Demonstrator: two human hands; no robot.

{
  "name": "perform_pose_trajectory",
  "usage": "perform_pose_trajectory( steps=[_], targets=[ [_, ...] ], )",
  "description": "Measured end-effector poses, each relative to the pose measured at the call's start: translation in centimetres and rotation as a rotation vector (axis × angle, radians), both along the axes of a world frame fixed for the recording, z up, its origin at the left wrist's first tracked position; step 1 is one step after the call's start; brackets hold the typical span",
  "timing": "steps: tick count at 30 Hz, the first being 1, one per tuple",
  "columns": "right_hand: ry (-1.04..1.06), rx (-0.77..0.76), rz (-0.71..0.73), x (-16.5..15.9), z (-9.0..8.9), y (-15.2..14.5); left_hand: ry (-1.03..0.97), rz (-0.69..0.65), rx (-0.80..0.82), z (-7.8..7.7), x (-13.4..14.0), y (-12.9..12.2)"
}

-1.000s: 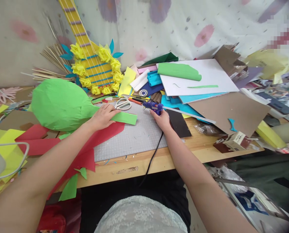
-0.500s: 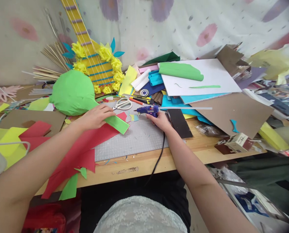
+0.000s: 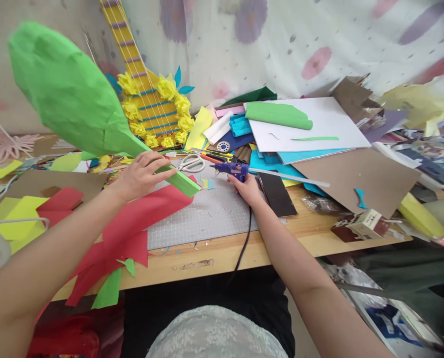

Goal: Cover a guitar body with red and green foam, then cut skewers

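My left hand [image 3: 142,174] is closed around the handle of a green paper-covered paddle [image 3: 72,94], whose broad oval head tilts up to the left. The flat handle end points right over red paper [image 3: 147,211]. In my right hand [image 3: 246,186] is a blue glue gun [image 3: 231,170], its nozzle facing left and a long clear glue stick [image 3: 292,177] poking out of its back. A black cord hangs below the gun. White-handled scissors [image 3: 192,163] and small paper scraps lie between the hands on a grey cutting mat [image 3: 207,214].
A yellow paper guitar [image 3: 143,99] with yellow flowers stands against the curtain. Rolled green paper [image 3: 277,115] rests on a white board [image 3: 341,119]. A black flat rectangular object [image 3: 277,194] lies right of the mat, near brown cardboard [image 3: 379,174] and a small box [image 3: 367,224].
My left hand has lifted the paddle's head off the table, tilting it up and to the left. The glue gun stays at about the same place in my right hand.
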State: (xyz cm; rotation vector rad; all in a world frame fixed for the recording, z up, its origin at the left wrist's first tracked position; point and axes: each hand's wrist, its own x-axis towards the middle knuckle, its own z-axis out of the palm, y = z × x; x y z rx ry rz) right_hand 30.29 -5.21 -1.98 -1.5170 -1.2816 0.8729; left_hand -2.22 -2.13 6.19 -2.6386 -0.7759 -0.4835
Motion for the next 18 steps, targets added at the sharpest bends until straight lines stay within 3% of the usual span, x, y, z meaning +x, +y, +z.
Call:
perform_pose_trajectory(
  steps=[6,12,18],
  targets=[
    [0.205,0.151,-0.177,0.0,-0.1,0.3,0.079,-0.149,-0.228,0.3,2.0,1.2],
    [0.266,0.334,-0.445,0.4,0.2,0.0,0.126,-0.277,-0.398,0.8,4.6,1.8],
    [0.256,0.352,-0.471,0.4,0.3,0.1,0.228,-0.281,-0.533,1.9,6.5,2.1]
  ],
)
